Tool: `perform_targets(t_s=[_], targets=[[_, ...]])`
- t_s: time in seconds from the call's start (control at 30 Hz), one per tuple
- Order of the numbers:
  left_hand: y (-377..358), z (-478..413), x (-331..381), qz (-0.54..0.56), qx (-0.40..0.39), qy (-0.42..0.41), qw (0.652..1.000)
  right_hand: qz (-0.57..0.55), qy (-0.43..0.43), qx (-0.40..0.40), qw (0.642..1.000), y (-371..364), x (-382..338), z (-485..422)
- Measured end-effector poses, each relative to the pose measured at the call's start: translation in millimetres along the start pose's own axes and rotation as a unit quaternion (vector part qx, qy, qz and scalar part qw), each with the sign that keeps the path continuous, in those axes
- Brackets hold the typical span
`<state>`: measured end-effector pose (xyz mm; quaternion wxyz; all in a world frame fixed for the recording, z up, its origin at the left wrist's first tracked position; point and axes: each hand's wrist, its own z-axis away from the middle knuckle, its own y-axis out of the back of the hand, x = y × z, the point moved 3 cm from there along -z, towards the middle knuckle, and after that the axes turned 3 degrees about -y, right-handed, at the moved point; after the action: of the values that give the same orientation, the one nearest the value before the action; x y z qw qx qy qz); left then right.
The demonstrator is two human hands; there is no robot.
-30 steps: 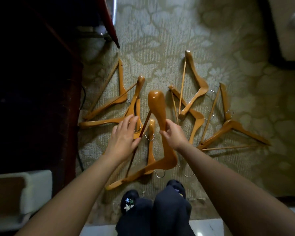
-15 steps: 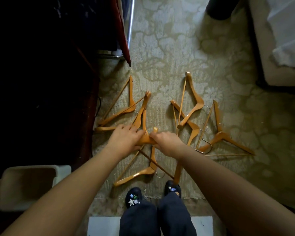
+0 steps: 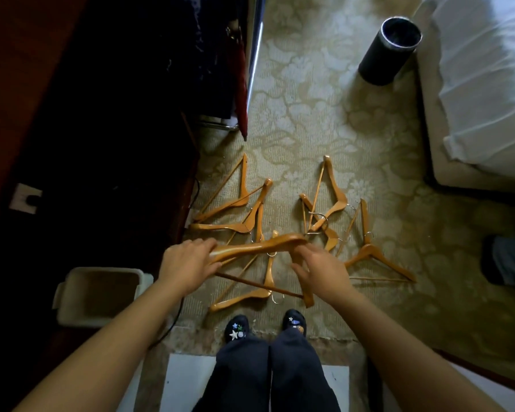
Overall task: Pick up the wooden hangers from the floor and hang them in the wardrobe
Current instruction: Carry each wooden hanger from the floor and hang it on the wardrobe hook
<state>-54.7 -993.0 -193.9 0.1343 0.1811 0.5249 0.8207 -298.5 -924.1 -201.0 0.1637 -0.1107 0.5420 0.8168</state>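
I hold one wooden hanger (image 3: 259, 246) level above the carpet with both hands. My left hand (image 3: 188, 266) grips its left arm. My right hand (image 3: 321, 272) closes over its right arm, whose tip sticks out below my palm. Several more wooden hangers lie on the carpet: a pair on the left (image 3: 238, 203), one under my hands (image 3: 268, 282), a tangled pair in the middle (image 3: 335, 200) and one on the right (image 3: 375, 257). The dark open wardrobe (image 3: 116, 114) stands at my left.
A black round bin (image 3: 390, 49) stands at the far right, beside a white bed (image 3: 488, 84). A cream plastic bin (image 3: 98, 295) sits low on the left by the wardrobe. Another person's foot (image 3: 506, 263) shows at the right edge. My feet (image 3: 265, 325) stand at the carpet's edge.
The hanger has risen off the floor and turned level, and both hands have closed on its arms. The view has pulled back and up, bringing the black bin and bed into sight.
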Motion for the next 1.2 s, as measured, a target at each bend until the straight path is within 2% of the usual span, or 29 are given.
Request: perform_targets(t_s=[0.2,0.37,0.53,0.73,0.97,1.1,1.2], targets=[[47.0,75.5,-18.5,0.073,0.0,0.051,0.996,-0.073,-0.141,-0.056,0.986,23.0,6.2,51.2],[68.9,124.2,-31.4,0.15,-0.017,0.062,0.987,-0.178,-0.101,-0.101,0.974,56.4,-23.0,78.2],[57.2,166.3,-37.0,0.292,-0.049,0.081,0.952,-0.239,-0.072,-0.117,0.961,85.0,-35.0,92.3],[51.5,204.5,-14.8,0.392,-0.029,0.093,0.915,-0.193,0.019,-0.176,0.965,108.5,-38.8,96.5],[34.0,244.1,51.4,0.429,0.028,0.186,0.884,-0.052,0.114,-0.251,0.96,125.3,-28.7,87.6],[9.9,265.3,91.3,0.41,0.059,0.288,0.863,0.019,0.209,-0.246,0.946,125.6,-37.3,90.2],[-9.5,288.6,125.1,0.372,0.062,0.372,0.848,0.094,0.307,-0.241,0.916,117.9,-52.3,99.7]])
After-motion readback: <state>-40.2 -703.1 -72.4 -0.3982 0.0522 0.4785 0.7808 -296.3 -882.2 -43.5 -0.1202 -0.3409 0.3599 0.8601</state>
